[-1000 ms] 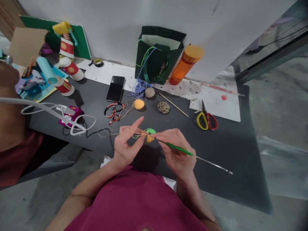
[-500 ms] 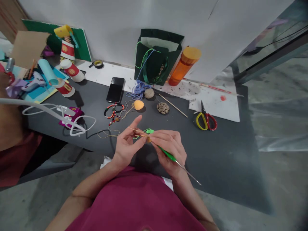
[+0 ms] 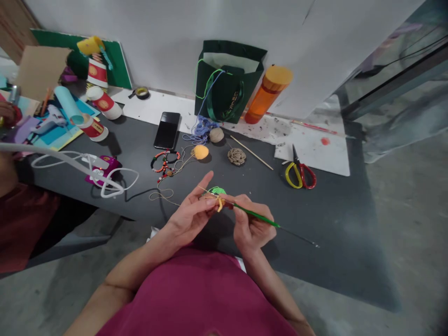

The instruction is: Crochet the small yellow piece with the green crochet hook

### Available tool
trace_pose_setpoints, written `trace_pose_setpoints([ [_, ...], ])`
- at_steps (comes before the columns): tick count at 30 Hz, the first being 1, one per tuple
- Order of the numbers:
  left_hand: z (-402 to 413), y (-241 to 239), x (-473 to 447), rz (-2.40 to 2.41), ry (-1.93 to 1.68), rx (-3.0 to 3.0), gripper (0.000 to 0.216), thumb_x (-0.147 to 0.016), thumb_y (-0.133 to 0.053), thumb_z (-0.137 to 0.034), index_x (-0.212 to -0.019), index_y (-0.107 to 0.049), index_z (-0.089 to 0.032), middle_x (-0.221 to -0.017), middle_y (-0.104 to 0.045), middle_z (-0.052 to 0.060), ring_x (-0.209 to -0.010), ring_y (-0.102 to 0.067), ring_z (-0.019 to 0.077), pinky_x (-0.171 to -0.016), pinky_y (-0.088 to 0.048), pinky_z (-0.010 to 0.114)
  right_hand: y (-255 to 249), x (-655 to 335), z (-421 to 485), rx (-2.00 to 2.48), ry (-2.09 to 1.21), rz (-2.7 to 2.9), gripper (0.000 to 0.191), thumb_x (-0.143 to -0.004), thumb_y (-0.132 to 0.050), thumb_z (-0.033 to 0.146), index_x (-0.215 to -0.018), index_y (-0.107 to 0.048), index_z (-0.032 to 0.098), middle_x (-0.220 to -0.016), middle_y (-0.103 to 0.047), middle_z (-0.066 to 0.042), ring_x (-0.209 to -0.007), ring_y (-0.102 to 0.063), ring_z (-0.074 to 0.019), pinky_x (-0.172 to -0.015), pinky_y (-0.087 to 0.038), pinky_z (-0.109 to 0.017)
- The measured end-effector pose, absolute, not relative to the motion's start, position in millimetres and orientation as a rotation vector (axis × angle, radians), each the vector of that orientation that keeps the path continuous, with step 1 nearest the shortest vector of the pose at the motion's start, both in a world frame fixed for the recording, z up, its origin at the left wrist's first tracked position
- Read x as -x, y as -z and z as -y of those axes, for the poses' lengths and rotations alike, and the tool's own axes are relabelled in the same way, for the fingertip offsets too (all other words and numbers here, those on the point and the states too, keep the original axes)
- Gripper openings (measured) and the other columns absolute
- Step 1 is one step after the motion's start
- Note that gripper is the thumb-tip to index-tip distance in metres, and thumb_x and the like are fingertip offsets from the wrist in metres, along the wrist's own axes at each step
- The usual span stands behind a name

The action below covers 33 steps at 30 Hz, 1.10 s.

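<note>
**Left hand (image 3: 191,219):** nearly closed in a pinch, one finger raised, holding a small yellow crocheted piece (image 3: 220,203) at the fingertips.

**Right hand (image 3: 252,224):** curled around the green handle of a steel crochet hook (image 3: 255,215). The hook's working end meets the yellow piece between the two hands; its metal end projects to the right, over the mat.

**Work area:** a green crocheted piece (image 3: 218,190) lies just beyond the yellow piece, partly hidden by the fingers. A tan thread (image 3: 164,196) runs from the hands across the dark grey mat (image 3: 133,149).

**On the mat, beyond the hands:**
- orange crocheted ball (image 3: 200,151)
- tan ball (image 3: 216,135)
- coiled cord rosette (image 3: 236,157)
- wooden stick (image 3: 251,152)
- beaded bracelets (image 3: 165,160)
- black smartphone (image 3: 167,130)
- yellow-and-red-handled scissors (image 3: 300,173)

**Further back:** dark green paper bag (image 3: 227,81) and orange bottle (image 3: 268,95).

**Far left:** a hot glue gun (image 3: 49,122) and a magenta device (image 3: 107,168) tangled in white cable. A second person's hand (image 3: 7,114) is at the edge of the view.
</note>
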<state>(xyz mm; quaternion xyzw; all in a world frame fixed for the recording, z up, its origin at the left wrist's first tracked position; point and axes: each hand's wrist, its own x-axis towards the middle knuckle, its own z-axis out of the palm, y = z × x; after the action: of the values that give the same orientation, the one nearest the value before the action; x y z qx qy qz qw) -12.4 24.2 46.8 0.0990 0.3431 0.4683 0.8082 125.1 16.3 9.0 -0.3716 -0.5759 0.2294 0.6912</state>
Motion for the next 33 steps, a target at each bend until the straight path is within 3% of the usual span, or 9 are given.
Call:
trace_pose_setpoints([
  [6, -23, -43, 15, -0.748, -1.013, -0.245, 0.081, -0.068, -0.088, -0.016, -0.143, -0.059, -0.025, -0.071, -0.068, -0.008, -0.074, -0.063, 0.0092, -0.084, -0.045, 0.026, -12, -132, -12, 1.005, -0.615, 1.176, 0.006, -0.096, -0.064, 0.025, -0.098, -0.07, 0.026, -0.083, -0.075, -0.001, -0.062, -0.072, -0.0145, -0.059, -0.059, -0.03],
  [13, -23, -44, 14, -0.706, -1.014, -0.285, 0.059, -0.068, -0.086, -0.017, -0.124, -0.072, -0.024, -0.073, -0.066, -0.006, -0.076, -0.065, 0.0125, -0.086, -0.048, 0.03, -11, -134, -19, 0.912, -1.084, 0.997, 0.012, -0.1, -0.056, 0.038, -0.098, -0.061, 0.028, -0.069, -0.074, 0.003, -0.058, -0.071, -0.0161, -0.057, -0.058, -0.03],
  [16, -21, -42, 11, -0.699, -1.056, -0.341, 0.057, -0.066, -0.088, -0.018, -0.121, -0.075, -0.025, -0.075, -0.068, -0.005, -0.076, -0.065, 0.012, -0.085, -0.049, 0.03, -12, -126, -22, 0.821, -1.172, 0.955, 0.012, -0.097, -0.061, 0.04, -0.096, -0.062, 0.028, -0.068, -0.075, 0.004, -0.056, -0.071, -0.0159, -0.057, -0.059, -0.029],
  [22, -20, -41, 10, -0.714, -1.149, -0.468, 0.051, -0.067, -0.09, -0.021, -0.116, -0.079, -0.028, -0.078, -0.072, -0.003, -0.076, -0.065, 0.0114, -0.083, -0.05, 0.028, -7, -115, -22, 0.774, -1.102, 0.933, 0.008, -0.092, -0.07, 0.037, -0.094, -0.07, 0.029, -0.078, -0.076, 0.003, -0.056, -0.068, -0.0133, -0.051, -0.054, -0.026],
  [27, -25, -45, 17, -0.763, -1.09, -0.493, 0.047, -0.074, -0.085, -0.047, -0.11, -0.082, -0.018, -0.081, -0.076, 0.005, -0.077, -0.067, 0.0166, -0.079, -0.052, 0.03, -11, -127, -24, 0.769, -1.059, 1.122, 0.009, -0.094, -0.067, 0.037, -0.094, -0.069, 0.028, -0.08, -0.08, -0.002, -0.071, -0.075, -0.0202, -0.059, -0.059, -0.033],
  [33, -31, -48, 21, -0.834, -1.052, -0.6, 0.048, -0.063, -0.095, -0.025, -0.109, -0.083, -0.024, -0.073, -0.072, -0.001, -0.069, -0.065, 0.0112, -0.077, -0.054, 0.028, -20, -134, -26, 0.746, -0.791, 1.352, 0.009, -0.095, -0.065, 0.027, -0.099, -0.073, 0.029, -0.084, -0.083, -0.002, -0.08, -0.08, -0.0224, -0.073, -0.063, -0.041],
])
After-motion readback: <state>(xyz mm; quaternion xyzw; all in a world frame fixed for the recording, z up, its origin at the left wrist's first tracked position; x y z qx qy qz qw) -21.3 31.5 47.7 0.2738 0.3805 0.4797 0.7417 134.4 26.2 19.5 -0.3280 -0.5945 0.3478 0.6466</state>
